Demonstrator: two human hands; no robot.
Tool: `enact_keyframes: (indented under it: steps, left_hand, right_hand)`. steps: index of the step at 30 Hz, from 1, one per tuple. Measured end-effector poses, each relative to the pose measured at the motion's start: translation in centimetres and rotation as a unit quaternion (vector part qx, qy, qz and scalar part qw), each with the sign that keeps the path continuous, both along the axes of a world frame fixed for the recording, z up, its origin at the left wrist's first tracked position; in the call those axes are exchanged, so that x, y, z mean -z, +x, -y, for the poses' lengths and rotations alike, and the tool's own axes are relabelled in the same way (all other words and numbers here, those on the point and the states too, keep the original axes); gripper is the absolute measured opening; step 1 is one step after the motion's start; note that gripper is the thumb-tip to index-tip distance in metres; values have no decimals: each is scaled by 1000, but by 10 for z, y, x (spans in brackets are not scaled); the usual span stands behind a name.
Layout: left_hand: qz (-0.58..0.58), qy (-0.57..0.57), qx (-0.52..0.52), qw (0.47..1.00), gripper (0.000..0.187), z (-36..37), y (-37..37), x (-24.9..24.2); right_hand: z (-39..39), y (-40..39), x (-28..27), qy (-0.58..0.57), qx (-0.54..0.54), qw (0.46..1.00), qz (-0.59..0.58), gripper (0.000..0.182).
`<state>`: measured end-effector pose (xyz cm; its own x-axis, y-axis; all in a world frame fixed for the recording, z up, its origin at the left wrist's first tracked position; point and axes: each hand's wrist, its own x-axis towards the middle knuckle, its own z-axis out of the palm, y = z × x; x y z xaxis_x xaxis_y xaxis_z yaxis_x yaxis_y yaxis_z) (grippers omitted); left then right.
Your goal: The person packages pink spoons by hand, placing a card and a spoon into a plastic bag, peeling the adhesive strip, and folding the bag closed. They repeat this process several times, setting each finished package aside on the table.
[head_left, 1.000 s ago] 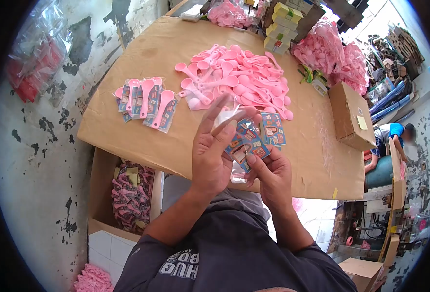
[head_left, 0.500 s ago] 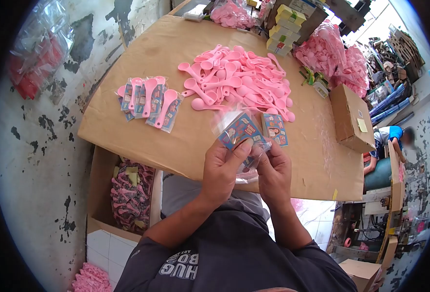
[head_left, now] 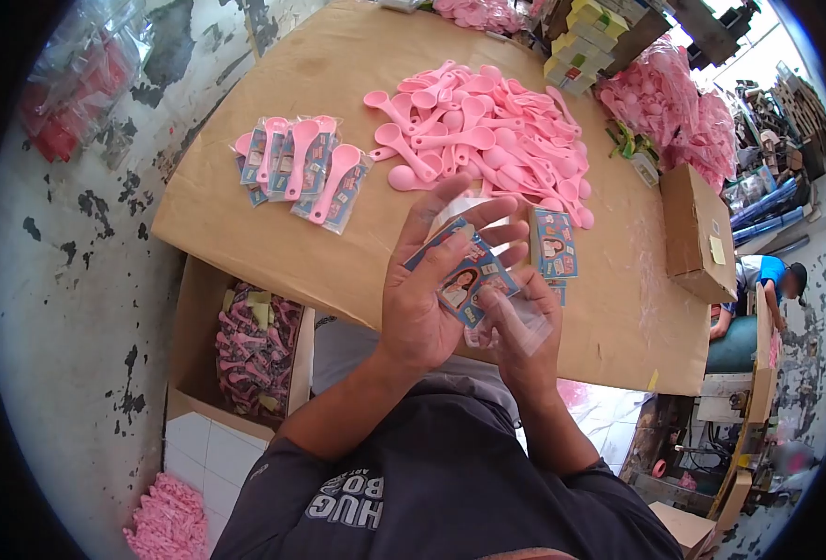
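Note:
My left hand (head_left: 422,289) has its thumb pressed on a blue printed card (head_left: 461,278) with a portrait on it, while its other fingers reach up, spread. At the card's lower right corner, my right hand (head_left: 529,341) pinches a clear plastic bag (head_left: 530,327) with thumb and fingers. Just beyond my hands lies a stack of similar blue cards (head_left: 556,245). A big heap of pink spoons (head_left: 487,135) covers the table behind them. To the left are several packed spoons with cards (head_left: 305,168) in clear bags.
The brown-covered table (head_left: 273,252) has a cardboard box (head_left: 698,233) at its right edge. Below left stands an open carton (head_left: 189,355) of packed spoons. Bagged pink spoons (head_left: 679,103) and small yellow boxes (head_left: 581,42) sit at the back. Another person (head_left: 758,275) is at far right.
My left fingers have opened outward and the card has turned, now showing its portrait. The clear bag's end has swung to the right, over my right hand. The view has shifted slightly.

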<state>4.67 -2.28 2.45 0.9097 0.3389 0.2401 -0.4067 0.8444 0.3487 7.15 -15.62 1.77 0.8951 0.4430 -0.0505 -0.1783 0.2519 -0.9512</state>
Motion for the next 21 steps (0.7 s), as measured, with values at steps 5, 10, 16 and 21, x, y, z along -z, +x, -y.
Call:
enact_keyframes:
  steps: [5, 10, 16, 21]
  left_hand:
    - [-28, -1, 24, 999, 49, 3, -1, 1]
    - [-57, -5, 53, 997, 44, 9, 6, 3]
    - [-90, -18, 115, 989, 43, 2, 8, 11]
    - [-162, -36, 90, 982, 41, -13, 22, 10]
  right_hand:
    - [-6, 2, -3, -39, 6, 999, 26, 19]
    - [-8, 4, -7, -35, 5, 999, 34, 25]
    - [-9, -3, 18, -69, 135, 960, 237, 47]
    - [-2, 8, -8, -270, 142, 825, 476, 37]
